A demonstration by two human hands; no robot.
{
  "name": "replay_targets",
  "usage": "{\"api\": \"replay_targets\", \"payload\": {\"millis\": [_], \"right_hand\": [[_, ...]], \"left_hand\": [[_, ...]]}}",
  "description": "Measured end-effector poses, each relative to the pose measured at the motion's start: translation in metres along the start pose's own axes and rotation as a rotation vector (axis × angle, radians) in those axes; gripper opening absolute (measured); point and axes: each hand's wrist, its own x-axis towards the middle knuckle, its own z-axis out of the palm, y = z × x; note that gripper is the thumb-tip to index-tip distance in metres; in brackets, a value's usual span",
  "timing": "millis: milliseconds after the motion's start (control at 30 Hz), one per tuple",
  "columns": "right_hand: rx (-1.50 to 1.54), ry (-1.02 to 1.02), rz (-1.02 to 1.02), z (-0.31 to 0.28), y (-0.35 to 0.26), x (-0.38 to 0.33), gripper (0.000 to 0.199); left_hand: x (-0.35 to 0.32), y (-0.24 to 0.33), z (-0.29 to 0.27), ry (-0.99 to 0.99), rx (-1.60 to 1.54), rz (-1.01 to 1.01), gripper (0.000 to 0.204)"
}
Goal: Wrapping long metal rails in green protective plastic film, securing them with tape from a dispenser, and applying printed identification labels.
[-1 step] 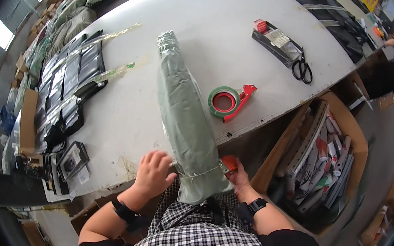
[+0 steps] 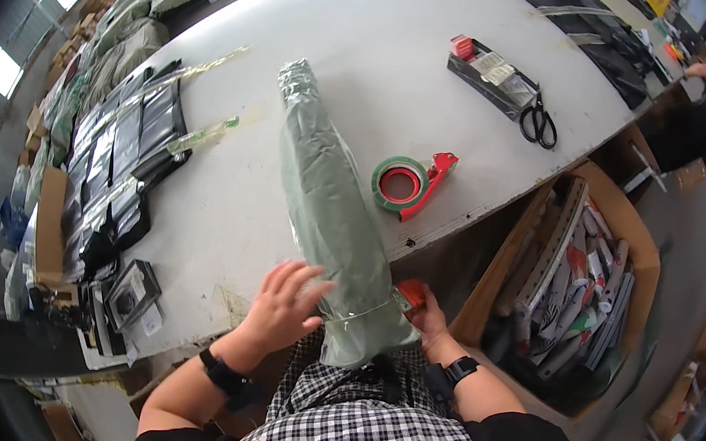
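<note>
A long package wrapped in grey-green plastic (image 2: pixel 334 192) lies on the white table (image 2: pixel 227 170), its near end jutting over the edge toward my apron. Near that end, a strip of clear tape runs across it. My right hand (image 2: pixel 429 320) is closed around an orange-red tape dispenser (image 2: pixel 410 294) against the package's right side; the dispenser is partly hidden. On the other side, my left hand (image 2: pixel 277 304) has its fingers apart and holds nothing. Its fingertips are at the package's left edge; whether they touch it I cannot tell.
Right of the package lies a red tape dispenser with green tape (image 2: pixel 401 185). Farther off are a black tray (image 2: pixel 494 77) and black scissors (image 2: pixel 538 124). A carton of rolled packages (image 2: pixel 578 292) stands at the right. Black plastic bags (image 2: pixel 128 149) cover the table's left side.
My left hand has moved slightly up and to the right, nearer the package. The right hand and its tape dispenser stay in place.
</note>
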Motion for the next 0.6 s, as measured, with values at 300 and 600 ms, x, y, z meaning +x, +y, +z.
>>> {"api": "replay_targets", "payload": {"millis": [300, 600], "right_hand": [[-0.525, 0.085, -0.397, 0.094, 0.039, -0.089, 0.046], [-0.368, -0.392, -0.571, 0.226, 0.043, -0.222, 0.069]], "left_hand": [[0.125, -0.007, 0.071, 0.174, -0.044, 0.716, 0.079], [0.137, 0.001, 0.073, 0.102, -0.018, 0.563, 0.075]]}}
